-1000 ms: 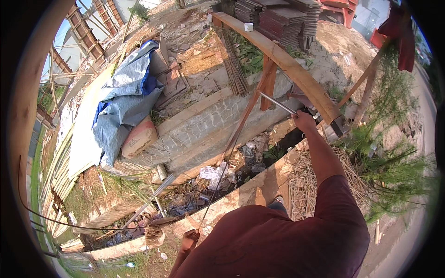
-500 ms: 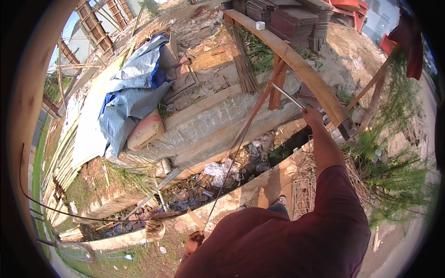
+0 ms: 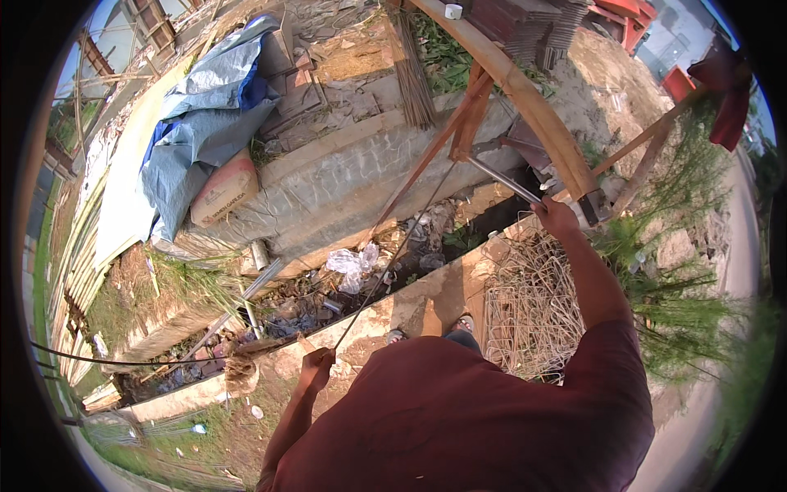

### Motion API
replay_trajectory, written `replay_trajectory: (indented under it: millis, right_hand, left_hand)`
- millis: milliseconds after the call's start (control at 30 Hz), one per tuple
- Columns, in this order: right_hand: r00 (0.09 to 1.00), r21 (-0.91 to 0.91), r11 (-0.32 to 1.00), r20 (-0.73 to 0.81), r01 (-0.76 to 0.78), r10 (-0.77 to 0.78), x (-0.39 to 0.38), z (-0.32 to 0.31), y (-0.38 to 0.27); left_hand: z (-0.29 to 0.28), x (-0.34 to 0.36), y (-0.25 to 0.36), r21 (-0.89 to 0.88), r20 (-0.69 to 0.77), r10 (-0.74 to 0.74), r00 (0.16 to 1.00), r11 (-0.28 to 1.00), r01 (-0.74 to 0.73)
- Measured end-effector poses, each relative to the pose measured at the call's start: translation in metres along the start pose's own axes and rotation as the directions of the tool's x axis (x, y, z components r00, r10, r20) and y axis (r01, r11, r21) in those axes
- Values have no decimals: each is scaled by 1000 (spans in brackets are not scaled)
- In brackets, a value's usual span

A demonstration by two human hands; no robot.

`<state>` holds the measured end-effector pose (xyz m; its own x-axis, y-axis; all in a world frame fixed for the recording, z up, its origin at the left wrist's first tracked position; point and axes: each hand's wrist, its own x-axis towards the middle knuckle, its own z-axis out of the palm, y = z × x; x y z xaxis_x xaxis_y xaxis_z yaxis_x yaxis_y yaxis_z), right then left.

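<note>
My right hand (image 3: pixel 558 218) is closed round the lower end of a shiny metal pipe (image 3: pixel 502 178). The pipe slants up and left to the wooden post under a thick timber beam (image 3: pixel 525 90). Lower left, in front of my body, my left hand (image 3: pixel 318 367) grips a thin metal rod (image 3: pixel 399 252). This rod runs up across a ditch and meets the far end of the pipe near the post; how the two join is too small to tell. A reddish wooden brace (image 3: pixel 422 176) leans down from the post beside the rod.
A littered ditch (image 3: pixel 332 305) runs between a concrete ledge (image 3: pixel 443 316) at my feet and a stone wall (image 3: pixel 311 209). Bent wire frames (image 3: pixel 529 303) lie by my right arm. A blue-grey tarp (image 3: pixel 205 107) and a cement bag (image 3: pixel 225 193) are beyond the ditch. Feathery plants (image 3: pixel 680 307) grow at right.
The view has shifted, and the scene sits farther up and left. My right hand has drawn the pipe slightly toward me. My left hand, still on the rod, has moved forward and shows more fully.
</note>
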<state>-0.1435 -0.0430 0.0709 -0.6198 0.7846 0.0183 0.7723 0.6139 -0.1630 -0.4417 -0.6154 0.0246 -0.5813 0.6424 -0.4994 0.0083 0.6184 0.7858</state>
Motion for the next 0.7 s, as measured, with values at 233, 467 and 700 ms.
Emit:
replay_trajectory:
  millis: [233, 467, 700]
  right_hand:
    - [980, 212, 960, -35, -184, 195, -152, 64, -108]
    - [943, 209, 926, -45, -315, 331, -158, 55, -138]
    - [914, 386, 863, -105, -325, 391, -151, 42, -99]
  left_hand:
    - [52, 32, 10, 335, -139, 221, 965, 928, -164]
    - [50, 38, 6, 225, -80, 178, 981, 962, -156]
    - [51, 38, 24, -233, 309, -199, 930, 932, 277]
